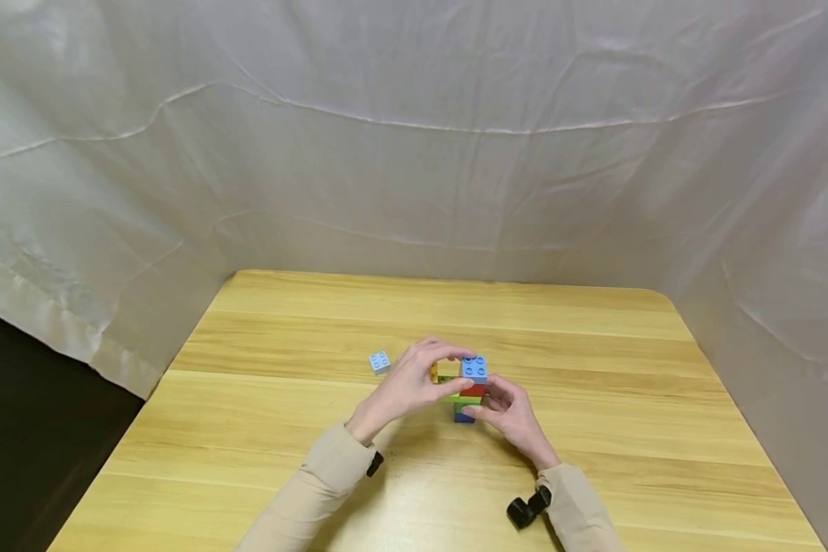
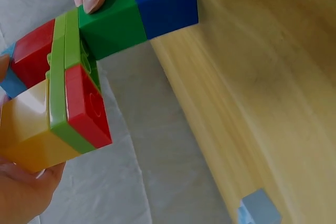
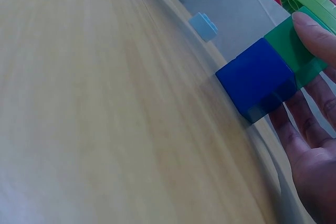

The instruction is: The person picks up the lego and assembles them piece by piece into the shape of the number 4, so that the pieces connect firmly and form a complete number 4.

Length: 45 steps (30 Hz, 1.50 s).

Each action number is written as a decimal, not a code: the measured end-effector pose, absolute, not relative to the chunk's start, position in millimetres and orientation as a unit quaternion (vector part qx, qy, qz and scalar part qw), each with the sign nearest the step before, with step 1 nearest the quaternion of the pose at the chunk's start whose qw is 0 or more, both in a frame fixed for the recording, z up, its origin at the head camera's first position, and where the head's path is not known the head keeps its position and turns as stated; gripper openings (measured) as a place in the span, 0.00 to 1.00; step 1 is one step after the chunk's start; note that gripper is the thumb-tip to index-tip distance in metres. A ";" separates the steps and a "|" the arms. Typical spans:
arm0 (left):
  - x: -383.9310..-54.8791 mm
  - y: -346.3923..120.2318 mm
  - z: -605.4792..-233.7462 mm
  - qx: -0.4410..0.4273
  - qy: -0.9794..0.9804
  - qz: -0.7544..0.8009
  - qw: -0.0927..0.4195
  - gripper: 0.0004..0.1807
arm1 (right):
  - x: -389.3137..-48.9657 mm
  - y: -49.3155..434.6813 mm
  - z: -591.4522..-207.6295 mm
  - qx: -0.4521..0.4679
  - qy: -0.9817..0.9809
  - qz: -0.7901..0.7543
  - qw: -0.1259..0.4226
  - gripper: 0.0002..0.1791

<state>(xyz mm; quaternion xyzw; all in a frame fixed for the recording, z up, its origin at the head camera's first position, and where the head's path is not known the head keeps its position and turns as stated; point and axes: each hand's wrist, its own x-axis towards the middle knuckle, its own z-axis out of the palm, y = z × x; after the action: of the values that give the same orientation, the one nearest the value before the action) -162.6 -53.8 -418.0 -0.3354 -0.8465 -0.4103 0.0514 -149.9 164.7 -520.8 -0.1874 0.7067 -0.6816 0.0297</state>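
Note:
Both hands are on one joined structure of toy building bricks. My left hand (image 1: 409, 381) pinches the medium-blue brick (image 1: 474, 371) at its top, index finger behind and thumb in front. That brick sits on a red brick (image 2: 32, 51), above light-green flat pieces (image 2: 59, 85). A yellow brick (image 2: 34, 124) stands on their other end, with a second red brick (image 2: 84, 103) underneath. Lower down, my right hand (image 1: 516, 420) grips the dark-green brick (image 2: 113, 24) between thumb and fingers. Below that is a dark-blue brick (image 3: 257, 80), at or close to the tabletop.
A loose light-blue brick (image 1: 379, 362) lies on the wooden table (image 1: 262, 429), left of the hands. Grey-white sheeting (image 1: 414, 169) hangs behind and beside the table. Black wrist-worn devices (image 1: 527, 507) show near both sleeves.

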 end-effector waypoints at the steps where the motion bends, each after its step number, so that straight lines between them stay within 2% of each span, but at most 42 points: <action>1: -162.0 -53.8 -419.3 -0.330 -0.847 -0.413 0.053 0.21 | -149.8 164.6 -520.8 -0.188 0.707 -0.681 0.029 0.28; 12: -159.1 -53.3 -429.0 -0.316 -0.838 -0.437 0.084 0.23 | -150.0 164.5 -520.5 -0.193 0.703 -0.683 0.031 0.28; 24: -164.9 -79.2 -443.6 -0.295 -0.801 -0.519 0.046 0.30 | -150.4 164.1 -518.5 -0.175 0.715 -0.676 0.035 0.28; 32: -175.4 -111.1 -460.1 -0.296 -0.788 -0.537 0.059 0.34 | -150.0 164.2 -518.4 -0.166 0.720 -0.673 0.033 0.28; 45: -188.8 -154.2 -471.9 -0.224 -0.819 -0.528 0.031 0.33 | -148.9 163.9 -518.3 -0.158 0.722 -0.673 0.036 0.28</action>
<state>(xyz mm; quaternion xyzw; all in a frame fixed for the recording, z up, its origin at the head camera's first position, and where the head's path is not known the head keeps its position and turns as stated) -188.8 -154.2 -471.9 -0.2237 -0.8186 -0.5280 0.0314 -148.9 163.9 -518.3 -0.1585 0.7220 -0.6725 0.0362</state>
